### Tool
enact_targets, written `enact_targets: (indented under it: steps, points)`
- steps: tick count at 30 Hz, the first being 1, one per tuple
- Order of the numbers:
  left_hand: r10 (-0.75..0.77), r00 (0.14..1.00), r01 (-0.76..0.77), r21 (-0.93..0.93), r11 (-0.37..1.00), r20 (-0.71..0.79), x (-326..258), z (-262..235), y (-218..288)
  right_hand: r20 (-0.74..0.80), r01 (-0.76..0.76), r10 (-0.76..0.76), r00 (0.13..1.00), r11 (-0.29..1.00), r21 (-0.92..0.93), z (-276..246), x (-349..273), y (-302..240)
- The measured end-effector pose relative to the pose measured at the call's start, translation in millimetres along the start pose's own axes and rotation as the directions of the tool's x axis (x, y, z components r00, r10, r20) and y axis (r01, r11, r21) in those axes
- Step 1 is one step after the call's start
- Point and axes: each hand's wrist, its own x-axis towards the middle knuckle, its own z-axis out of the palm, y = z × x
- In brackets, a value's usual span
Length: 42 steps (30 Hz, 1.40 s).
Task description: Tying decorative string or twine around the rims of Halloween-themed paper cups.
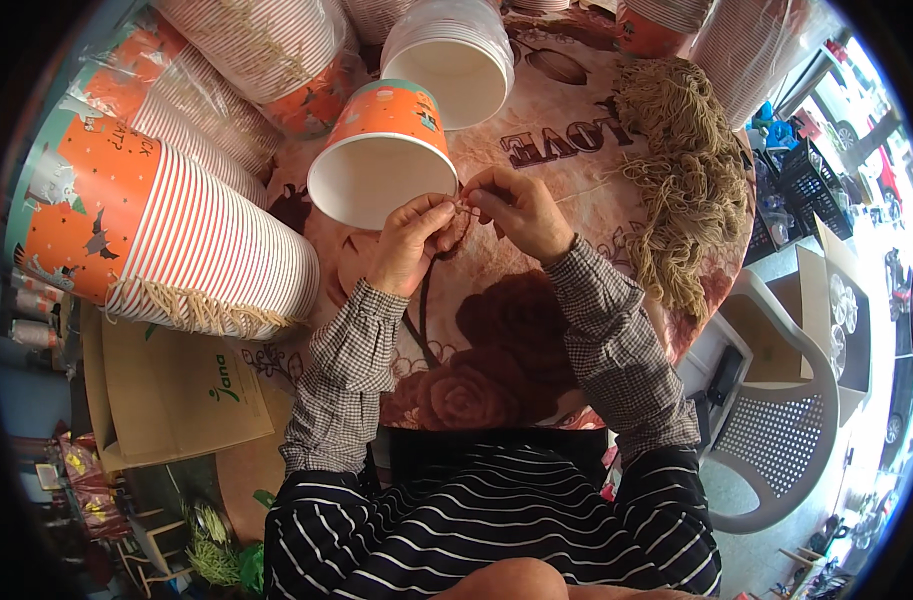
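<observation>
My left hand [411, 238] and my right hand [524, 214] meet over the table, fingertips pinched close together. Between them is a thin, pale cord [465, 208], too small to see clearly. Just beyond my left hand, an orange and green paper bucket [388, 112] with printed pictures lies on its side, its white open mouth toward me. The fingertips are close to its rim, and I cannot tell whether they touch it. To the right lies a long heap of tan cords [676, 190].
A tall stack of nested paper buckets [186, 220] lies at left, with cords along its side. Plastic-wrapped stacks [261, 60] and a white-mouthed bucket [451, 75] are behind. The round table [566, 220] has a flowered cover. A grey chair [776, 430] and cardboard box [176, 400] flank it.
</observation>
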Motion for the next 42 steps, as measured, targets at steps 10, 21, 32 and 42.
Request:
enact_targets:
  steps: [10,21,32,42]
  points:
    - [0.127,0.988,-0.107,0.203,0.973,-0.090,-0.3,5.1,-1.8,0.111,-0.180,0.186,0.976,0.982,-0.057,-8.6,-1.3,-4.5]
    - [0.386,0.922,-0.332,0.557,0.761,0.022,1.1,6.0,-2.7,0.105,-0.209,0.201,0.974,0.976,0.070,-7.9,-2.2,-4.3]
    - [0.296,0.954,-0.217,0.586,0.781,-0.041,0.6,0.9,-5.8,0.201,-0.322,0.298,0.933,0.942,0.095,-12.2,-0.8,1.2]
    - [0.324,0.945,-0.239,0.760,0.605,0.039,0.6,-7.1,-7.2,0.218,-0.296,0.277,0.936,0.954,0.057,-14.0,1.0,8.6]
